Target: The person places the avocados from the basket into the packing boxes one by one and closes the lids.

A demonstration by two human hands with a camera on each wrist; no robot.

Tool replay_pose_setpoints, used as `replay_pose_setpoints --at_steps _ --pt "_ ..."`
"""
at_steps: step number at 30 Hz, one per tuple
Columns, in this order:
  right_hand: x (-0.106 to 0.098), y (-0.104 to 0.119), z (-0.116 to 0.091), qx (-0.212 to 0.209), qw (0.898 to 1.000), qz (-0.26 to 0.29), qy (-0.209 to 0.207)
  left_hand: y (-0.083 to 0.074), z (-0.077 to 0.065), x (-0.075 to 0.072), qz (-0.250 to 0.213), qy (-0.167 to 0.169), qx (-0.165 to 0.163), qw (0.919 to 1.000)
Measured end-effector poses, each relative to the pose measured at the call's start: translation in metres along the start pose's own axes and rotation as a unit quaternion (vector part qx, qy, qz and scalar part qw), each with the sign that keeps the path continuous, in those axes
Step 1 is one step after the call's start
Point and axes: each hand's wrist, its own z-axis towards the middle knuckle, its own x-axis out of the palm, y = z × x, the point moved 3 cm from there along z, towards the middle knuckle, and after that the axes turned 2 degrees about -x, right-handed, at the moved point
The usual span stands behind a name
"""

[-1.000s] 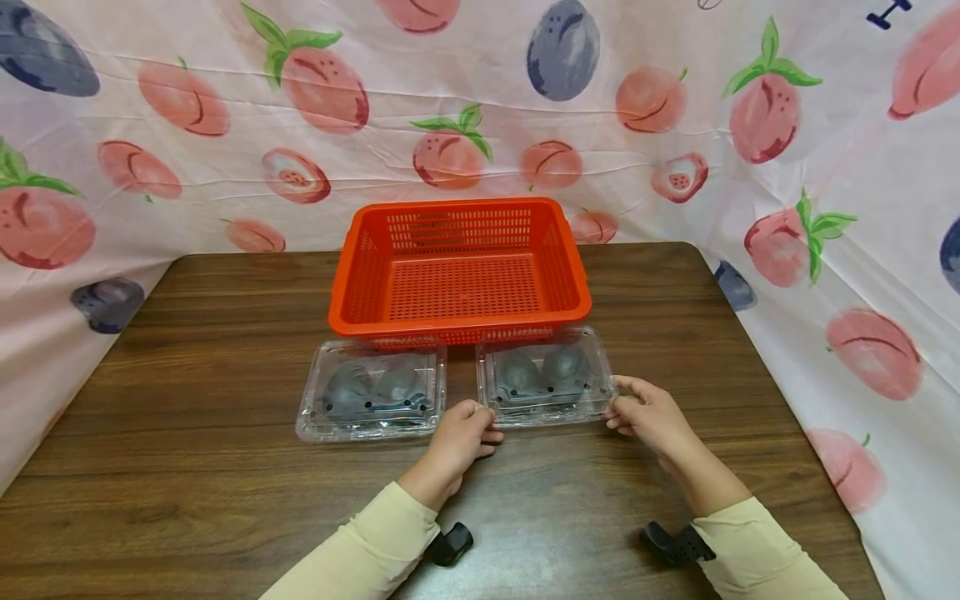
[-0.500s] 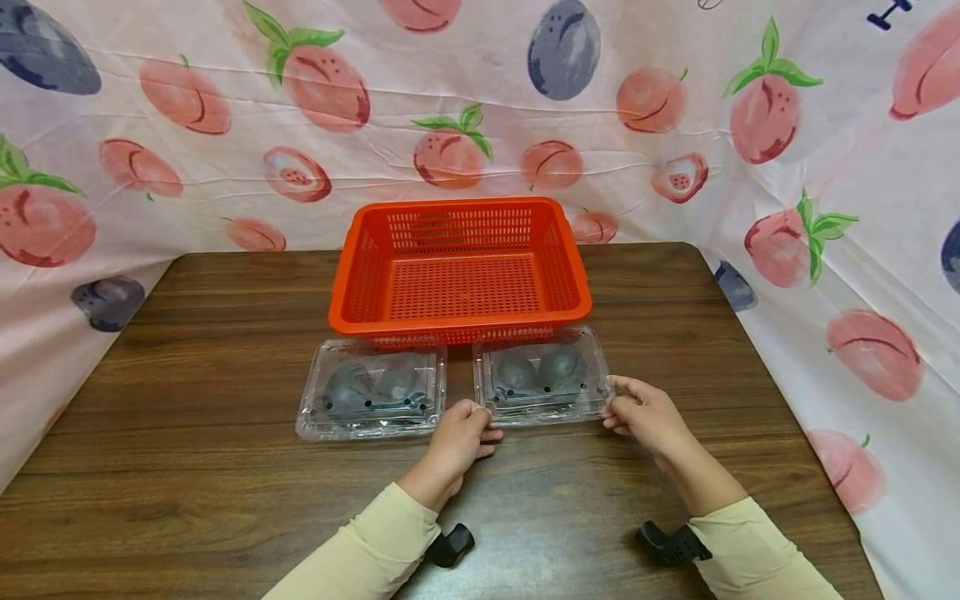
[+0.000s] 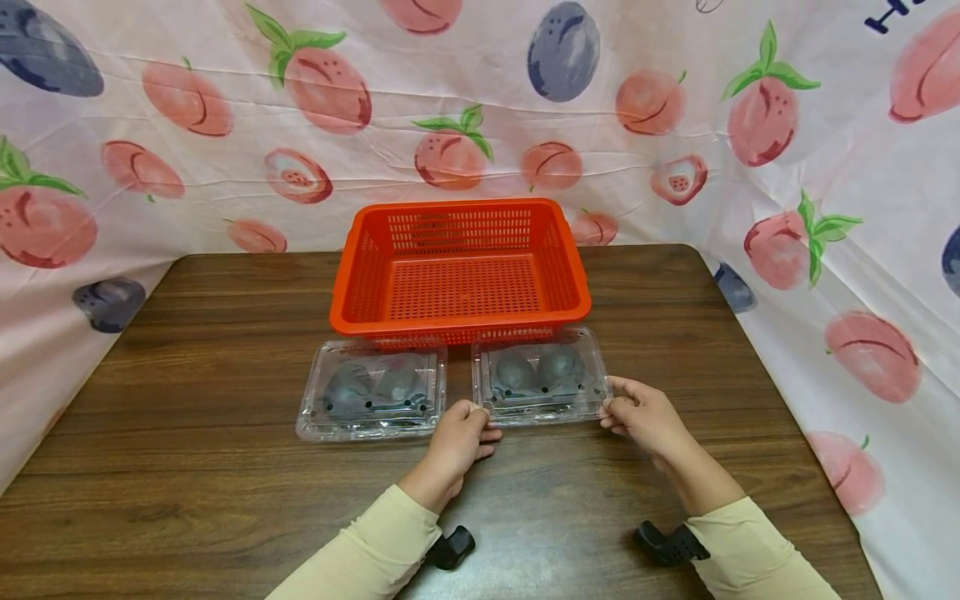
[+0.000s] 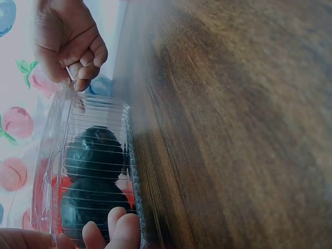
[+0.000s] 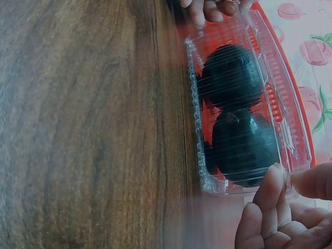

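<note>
A clear plastic clamshell box [image 3: 542, 377] with two dark, rounded fruit-like things [image 5: 244, 145] inside lies at the right, its lid down. My left hand [image 3: 459, 442] pinches the front left corner of its rim between thumb and fingers. At the front right corner, my right hand [image 3: 648, 421] pinches the rim the same way. In the left wrist view, the fingertips [image 4: 124, 228] of the left hand lie close against the box's front wall. A second, similar clamshell box [image 3: 372, 390], also holding two dark rounded things, sits just left of my left hand.
Directly behind both boxes stands an orange-red perforated plastic basket [image 3: 459, 323], with nothing inside it. The brown wooden table [image 3: 187, 483] carries everything. A fruit-printed cloth [image 3: 480, 75] hangs behind and along both sides.
The right clamshell box has shifted slightly to the left, nearer the other box, with the right hand moving along. Both hands keep their grip, and the basket and left box stay put.
</note>
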Motion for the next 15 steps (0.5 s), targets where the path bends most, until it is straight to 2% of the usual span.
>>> replay_pose_setpoints --at_steps 6,15 --pt "-0.0003 0.0005 0.0009 -0.005 1.000 -0.002 0.002 0.0006 0.0006 0.0004 -0.001 -0.003 -0.001 1.0000" --pt "-0.0011 -0.0013 -0.0006 0.016 1.000 -0.011 0.006 0.0039 0.0012 -0.0007 -0.001 0.010 -0.018 0.9998"
